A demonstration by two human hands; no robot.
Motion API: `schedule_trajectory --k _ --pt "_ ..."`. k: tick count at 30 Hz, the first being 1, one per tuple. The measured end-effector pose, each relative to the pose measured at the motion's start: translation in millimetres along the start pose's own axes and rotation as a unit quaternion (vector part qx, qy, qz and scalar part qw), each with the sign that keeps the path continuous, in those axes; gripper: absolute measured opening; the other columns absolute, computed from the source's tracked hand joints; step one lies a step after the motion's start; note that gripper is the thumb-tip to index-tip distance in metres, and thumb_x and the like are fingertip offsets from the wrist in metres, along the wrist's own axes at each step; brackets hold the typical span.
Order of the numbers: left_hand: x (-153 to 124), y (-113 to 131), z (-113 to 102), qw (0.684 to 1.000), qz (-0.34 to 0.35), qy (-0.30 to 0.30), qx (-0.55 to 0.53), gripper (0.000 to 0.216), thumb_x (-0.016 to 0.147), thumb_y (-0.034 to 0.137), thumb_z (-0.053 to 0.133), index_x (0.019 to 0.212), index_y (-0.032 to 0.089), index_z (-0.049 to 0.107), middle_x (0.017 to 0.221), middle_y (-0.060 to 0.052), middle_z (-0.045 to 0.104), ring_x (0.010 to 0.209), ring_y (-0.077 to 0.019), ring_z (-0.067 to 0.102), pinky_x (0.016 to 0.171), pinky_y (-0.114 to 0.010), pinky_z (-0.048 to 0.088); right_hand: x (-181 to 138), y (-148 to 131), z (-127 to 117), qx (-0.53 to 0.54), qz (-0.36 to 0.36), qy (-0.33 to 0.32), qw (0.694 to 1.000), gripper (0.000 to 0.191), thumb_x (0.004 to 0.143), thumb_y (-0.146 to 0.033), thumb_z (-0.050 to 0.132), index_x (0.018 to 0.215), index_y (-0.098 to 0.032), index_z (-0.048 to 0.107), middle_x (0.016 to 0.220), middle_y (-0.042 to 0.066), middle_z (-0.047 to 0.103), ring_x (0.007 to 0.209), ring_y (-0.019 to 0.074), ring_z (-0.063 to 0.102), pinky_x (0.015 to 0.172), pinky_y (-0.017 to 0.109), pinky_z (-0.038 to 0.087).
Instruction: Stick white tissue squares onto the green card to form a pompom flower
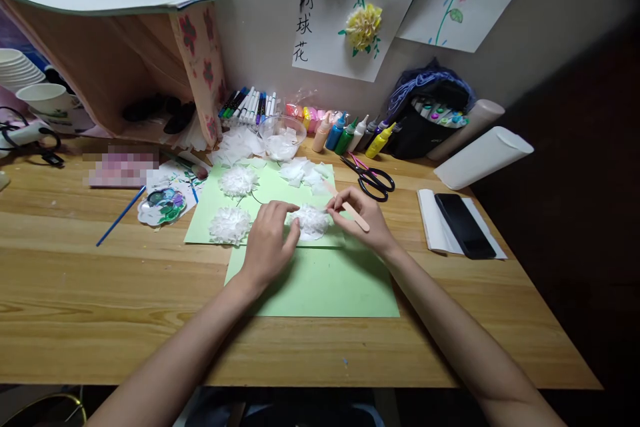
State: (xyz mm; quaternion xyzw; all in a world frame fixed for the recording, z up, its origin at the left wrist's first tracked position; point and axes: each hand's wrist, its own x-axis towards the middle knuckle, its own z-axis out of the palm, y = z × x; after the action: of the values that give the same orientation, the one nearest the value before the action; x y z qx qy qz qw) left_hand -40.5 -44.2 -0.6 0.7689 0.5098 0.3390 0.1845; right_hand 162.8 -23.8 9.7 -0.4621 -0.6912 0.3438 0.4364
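My right hand (pixel 367 217) is closed round a flat wooden craft stick (pixel 361 219), its pinched fingertips at the right edge of a fluffy white paper flower (pixel 311 219). At the flower's left side rests my left hand (pixel 273 237), thumb and index finger apart, with nothing held in it. Two more white paper flowers (pixel 239 181) sit to the left on the light green sheet (pixel 200 227), which has thin dark lines drawn on it. White tissue pieces (pixel 303 172) lie behind my hands. A second green sheet (pixel 325 287) lies nearer, under my wrists.
Black-handled scissors (pixel 373 181) and several paint bottles (pixel 345 137) stand behind my right hand. A clear bowl (pixel 283 140) holds tissue pieces. At left are a paint palette (pixel 163 207) and a blue brush (pixel 120 217); at right, a phone (pixel 465 225) and a white tube-shaped container (pixel 483 159).
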Motion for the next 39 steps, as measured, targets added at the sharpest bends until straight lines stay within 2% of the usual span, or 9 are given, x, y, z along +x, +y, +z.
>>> schedule_trajectory --k 3,5,7,10,14,17,21,26,39 --pt "-2.4 8.6 -1.3 0.997 0.049 -0.045 -0.043 0.024 0.09 0.031 0.048 0.112 0.021 0.052 0.11 -0.007 0.061 0.105 -0.0216 0.051 0.09 -0.035 0.039 -18.2 -8.0 2.1 0.041 0.013 -0.052 0.998 0.011 0.079 -0.021 0.061 0.079 -0.02 0.05 0.082 0.003 0.063 0.074 0.0143 0.061 0.07 0.029 0.05" --pt "-4.5 11.7 -0.8 0.994 0.049 -0.079 -0.052 0.017 0.09 0.032 0.048 0.102 0.022 0.056 0.102 -0.005 0.064 0.098 -0.0205 0.054 0.086 -0.035 0.04 -26.3 -8.1 3.3 0.044 0.016 -0.054 0.997 0.012 0.08 -0.021 0.061 0.078 -0.019 0.05 0.081 0.003 0.062 0.073 0.0142 0.06 0.069 0.029 0.049" --pt "-6.0 12.2 -0.8 0.994 0.038 -0.094 -0.049 0.015 0.091 0.031 0.046 0.09 0.022 0.058 0.091 -0.003 0.066 0.089 -0.0188 0.056 0.081 -0.034 0.039 -30.8 -6.1 4.3 0.038 0.017 -0.049 0.998 0.012 0.08 -0.022 0.062 0.078 -0.019 0.05 0.081 0.003 0.062 0.073 0.0147 0.06 0.068 0.029 0.049" --pt "-5.9 9.1 -3.5 0.994 0.019 -0.1 -0.048 0.014 0.089 0.03 0.051 0.084 0.022 0.062 0.084 -0.001 0.067 0.082 -0.0174 0.057 0.078 -0.034 0.039 -32.5 -3.0 6.1 0.031 0.013 -0.035 0.999 0.011 0.082 -0.026 0.061 0.08 -0.019 0.052 0.082 0.004 0.063 0.074 0.0154 0.06 0.069 0.03 0.049" --pt "-3.3 1.0 -8.0 0.99 -0.038 -0.119 -0.072 0.011 0.082 0.031 0.061 0.077 0.024 0.068 0.078 0.0 0.07 0.076 -0.0171 0.06 0.073 -0.032 0.042 -31.1 -2.4 8.8 0.076 0.001 -0.017 0.997 0.018 0.092 -0.033 0.046 0.087 -0.019 0.056 0.078 0.003 0.064 0.072 0.0148 0.06 0.068 0.029 0.048" --pt "-2.3 -3.7 -8.6 0.988 -0.086 -0.116 -0.058 0.009 0.08 0.03 0.063 0.076 0.024 0.069 0.079 -0.001 0.071 0.074 -0.0182 0.062 0.07 -0.033 0.044 -30.0 -3.6 9.7 0.098 -0.014 -0.011 0.995 0.029 0.095 -0.035 0.035 0.083 -0.02 0.056 0.068 0.002 0.063 0.064 0.014 0.058 0.061 0.028 0.045" --pt "-1.9 -5.1 -7.2 0.988 -0.105 -0.108 0.018 0.01 0.081 0.027 0.06 0.077 0.023 0.067 0.079 -0.002 0.07 0.075 -0.0195 0.061 0.068 -0.034 0.043 -27.7 -4.6 11.6 0.028 -0.079 -0.032 0.996 0.043 0.097 -0.035 0.029 0.066 -0.02 0.055 0.059 0.001 0.057 0.058 0.0137 0.052 0.06 0.028 0.042" --pt "-1.5 -4.5 -3.4 0.988 -0.105 -0.092 0.062 0.014 0.084 0.029 0.055 0.076 0.021 0.064 0.077 -0.002 0.067 0.072 -0.0182 0.059 0.066 -0.031 0.04 -21.1 -4.8 18.3 -0.044 -0.148 -0.079 0.985 0.038 0.097 -0.028 0.028 0.069 -0.02 0.053 0.06 0.001 0.054 0.058 0.0135 0.05 0.059 0.028 0.041" --pt "-1.3 -5.0 4.5 0.983 -0.155 -0.092 0.042 0.015 0.087 0.031 0.048 0.081 0.02 0.058 0.074 0.0 0.065 0.064 -0.0151 0.055 0.056 -0.025 0.03 -9.0 -2.6 27.0 -0.079 -0.124 -0.095 0.985 0.035 0.096 -0.026 0.029 0.069 -0.02 0.052 0.061 0.001 0.054 0.06 0.013 0.051 0.061 0.027 0.04"
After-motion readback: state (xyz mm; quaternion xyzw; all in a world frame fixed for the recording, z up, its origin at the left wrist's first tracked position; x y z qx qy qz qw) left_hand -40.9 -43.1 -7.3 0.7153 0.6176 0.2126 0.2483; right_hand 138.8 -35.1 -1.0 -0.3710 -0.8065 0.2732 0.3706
